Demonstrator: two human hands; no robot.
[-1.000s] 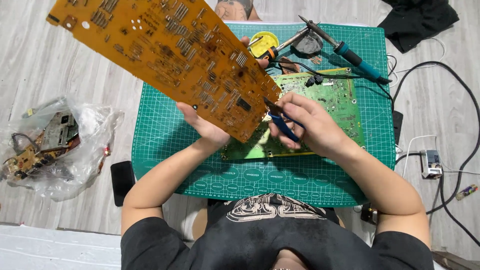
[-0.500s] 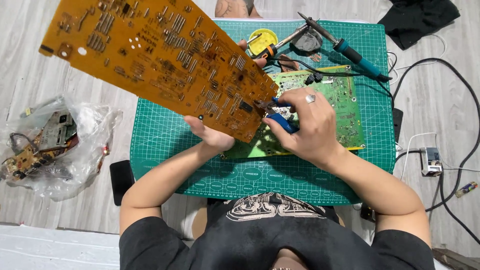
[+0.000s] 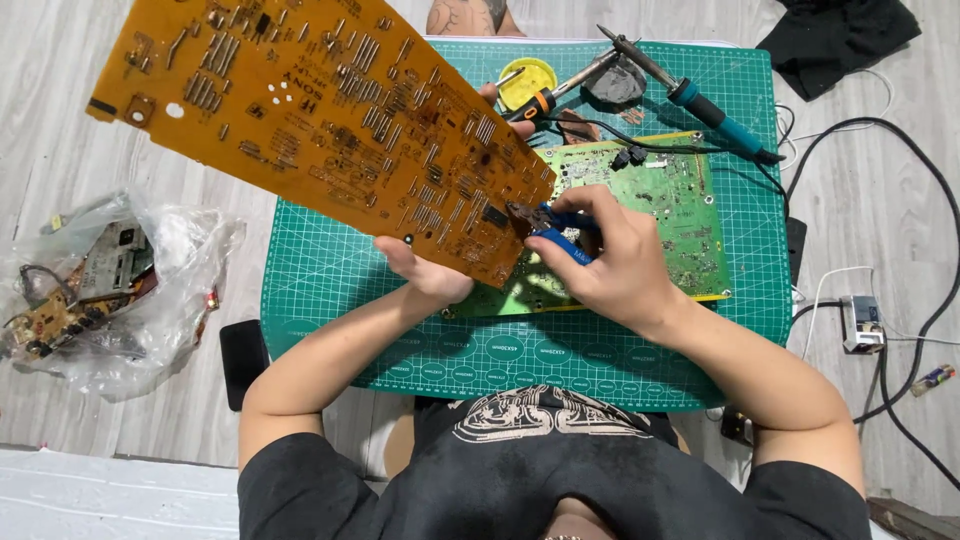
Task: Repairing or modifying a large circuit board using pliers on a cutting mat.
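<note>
Over green mat (image 3: 330,270): fingers (image 3: 590,205) closed round pliers (image 3: 560,235).

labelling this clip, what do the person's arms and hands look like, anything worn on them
Both arms are bare from the short sleeves down. The left hand and right hand wear no gloves, and no watch or bracelet shows on either wrist. No ring can be made out on the fingers. The sleeves belong to a black T-shirt with a pale printed design across the chest.

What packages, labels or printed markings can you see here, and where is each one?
Clear plastic bag: on the floor left of the mat, crumpled, holding circuit boards.
Green cutting mat: under the hands, white grid and oval markings.
Orange circuit board: raised in the left hand, small dark printed marking.
</note>
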